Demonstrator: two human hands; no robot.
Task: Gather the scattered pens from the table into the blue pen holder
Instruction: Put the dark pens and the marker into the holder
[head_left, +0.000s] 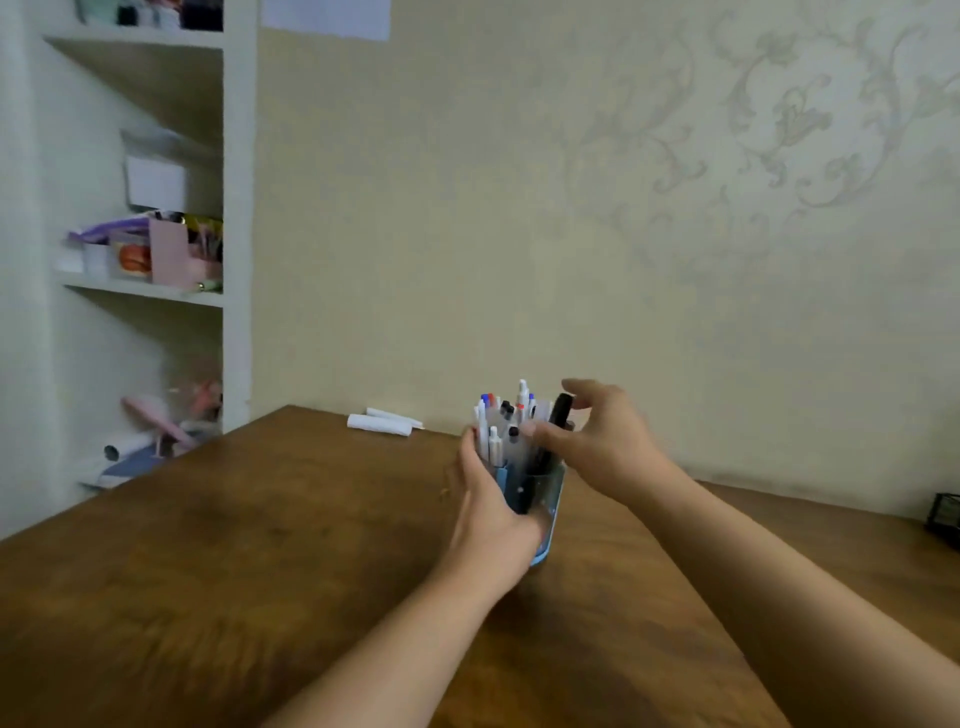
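The blue see-through pen holder (546, 506) stands on the brown wooden table (260, 545), near its far edge. Several pens (498, 421) stick up out of it, white ones with blue, red and black caps. My left hand (485, 499) grips the holder from its left side, fingers wrapped around the wall. My right hand (597, 441) is at the holder's top right and pinches a black marker (556, 426) that stands tilted in the holder, thumb on one side and fingers on the other.
Two white pens or rolled papers (384, 422) lie at the table's far edge by the wall. A white shelf unit (156, 260) with clutter stands at the left. A dark object (945, 514) sits at the table's right edge.
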